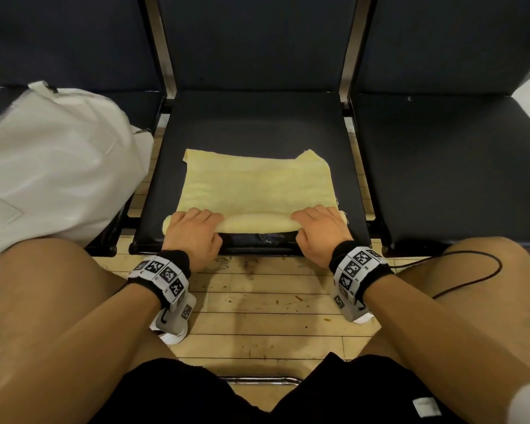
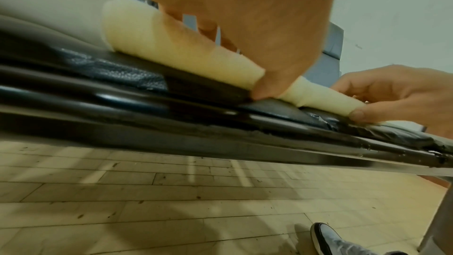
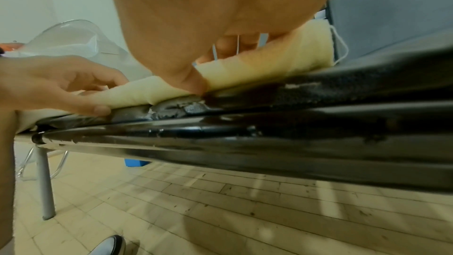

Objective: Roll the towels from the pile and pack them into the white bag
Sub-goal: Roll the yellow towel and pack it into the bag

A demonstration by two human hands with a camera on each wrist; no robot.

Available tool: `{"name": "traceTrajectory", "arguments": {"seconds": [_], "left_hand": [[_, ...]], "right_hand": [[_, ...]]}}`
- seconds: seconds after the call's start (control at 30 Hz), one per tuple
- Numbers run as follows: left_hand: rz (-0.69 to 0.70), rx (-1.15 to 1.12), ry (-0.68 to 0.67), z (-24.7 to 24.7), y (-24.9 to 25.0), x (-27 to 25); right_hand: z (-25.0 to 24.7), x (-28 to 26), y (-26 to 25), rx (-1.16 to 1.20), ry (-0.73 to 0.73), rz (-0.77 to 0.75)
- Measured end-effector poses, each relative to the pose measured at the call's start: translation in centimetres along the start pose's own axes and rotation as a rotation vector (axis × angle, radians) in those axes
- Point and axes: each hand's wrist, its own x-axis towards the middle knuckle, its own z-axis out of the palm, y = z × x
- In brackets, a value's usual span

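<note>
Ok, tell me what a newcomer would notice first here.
The yellow towel on the middle seat, its near edge rolled up. The left hand and right hand grip that roll at its ends. The white bag bulges on the seat to the left.

Three dark padded seats (image 1: 441, 166) stand on a pale wooden floor (image 1: 257, 301).

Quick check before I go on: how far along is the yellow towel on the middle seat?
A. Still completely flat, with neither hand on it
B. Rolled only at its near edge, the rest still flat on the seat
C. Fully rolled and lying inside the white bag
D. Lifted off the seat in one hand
B: both the left hand and right hand grip a short roll at the near edge of the yellow towel, whose far part lies flat on the middle seat.
</note>
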Motion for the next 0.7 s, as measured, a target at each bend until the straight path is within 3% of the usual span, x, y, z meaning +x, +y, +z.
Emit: {"name": "traceTrajectory", "arguments": {"seconds": [0.27,0.37,0.47,0.57,0.7], "left_hand": [[-0.078,-0.074,0.007,-0.5,-0.8,0.0],[-0.059,-0.051,0.067,-0.6,-1.0,-0.2],[0.052,-0.08,0.137,-0.5,-0.5,-0.1],[0.107,-0.088,0.061,-0.1,0.3,0.0],[0.041,-0.084,0.022,0.1,0.0,0.3]], "right_hand": [[-0.7,-0.3,-0.1,0.071,-0.045,0.002],[-0.3,-0.3,-0.1,0.061,0.074,-0.007],[0.4,0.0,-0.1,0.007,0.162,-0.07],[0.8,0.1,-0.4,-0.05,0.158,-0.109],[0.7,-0.2,-0.6,-0.026,0.086,-0.059]]}}
